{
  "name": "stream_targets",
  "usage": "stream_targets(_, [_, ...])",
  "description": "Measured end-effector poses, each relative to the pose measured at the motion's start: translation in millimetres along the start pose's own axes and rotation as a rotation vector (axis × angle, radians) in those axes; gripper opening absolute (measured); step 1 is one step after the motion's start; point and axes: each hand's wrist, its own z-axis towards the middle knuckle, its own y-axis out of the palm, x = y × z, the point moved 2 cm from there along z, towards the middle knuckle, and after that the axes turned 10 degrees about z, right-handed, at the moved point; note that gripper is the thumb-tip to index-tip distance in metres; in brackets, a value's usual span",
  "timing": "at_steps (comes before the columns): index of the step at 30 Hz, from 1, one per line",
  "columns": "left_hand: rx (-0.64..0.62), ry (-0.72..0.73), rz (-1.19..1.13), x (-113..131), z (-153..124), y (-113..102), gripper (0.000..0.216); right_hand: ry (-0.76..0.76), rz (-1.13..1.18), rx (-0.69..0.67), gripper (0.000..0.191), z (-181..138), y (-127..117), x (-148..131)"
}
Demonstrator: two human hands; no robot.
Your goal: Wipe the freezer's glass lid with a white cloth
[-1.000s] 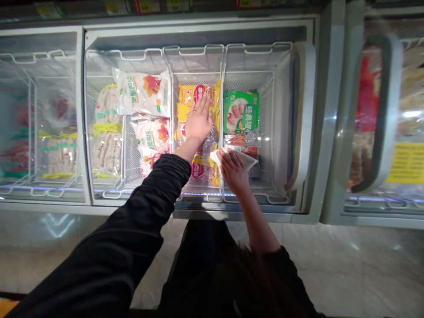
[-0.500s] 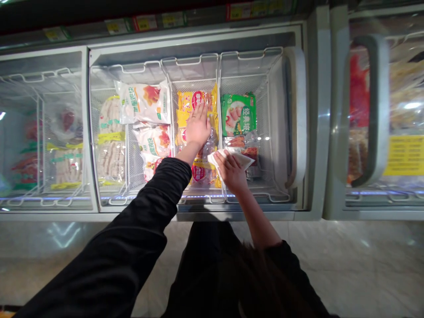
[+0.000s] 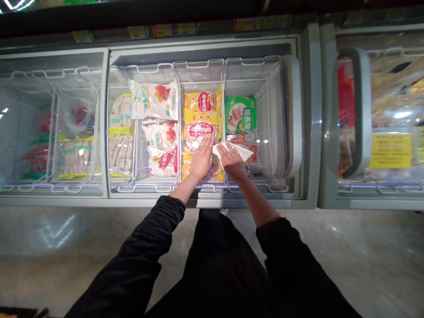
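My left hand lies with its fingers stretched out over the lower part of the yellow and red food packets in the middle basket. My right hand holds a folded white cloth under its fingers, just right of my left hand. The cloth covers part of the wire divider and some packets below it. Beyond the cloth is a green packet in the right basket. Small glints suggest a glass lid under my hands, but I cannot tell for certain.
White food bags fill the basket on the left, with yellow-edged packs beyond them. A curved grey handle stands at the freezer's right end. Another freezer with its own handle and a yellow sign adjoins it.
My left hand has moved down toward me, off the upper yellow packets to the lower ones. My right hand stays on the cloth beside it. The view has shifted slightly.
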Motion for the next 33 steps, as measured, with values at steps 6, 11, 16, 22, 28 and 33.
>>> stream_targets(6, [-0.006,-0.120,0.033,6.7,-38.9,14.8,0.063,0.296,0.036,0.195,0.060,-4.7,-1.3,23.4])
stream_targets(11, [0.001,-0.107,0.065,8.7,-37.8,15.2,0.064,0.300,0.038,0.133,0.065,6.5,10.6,9.0])
stream_targets(16, [0.010,-0.109,0.079,8.2,-37.3,15.6,0.062,0.018,-0.009,-0.063,0.058,-42.4,-3.3,9.7])
stream_targets(22, [0.019,-0.124,0.082,6.6,-36.2,19.5,0.062,0.285,-0.070,0.086,0.060,-56.8,-1.4,18.4])
stream_targets(28, [0.015,-0.117,0.078,6.7,-36.2,19.5,0.061,0.175,-0.003,0.024,0.062,-34.7,27.3,-6.5])
stream_targets(33, [0.028,-0.112,0.099,7.0,-36.0,18.6,0.059,-0.050,-0.009,-0.086,0.057,-61.8,10.8,-5.7])
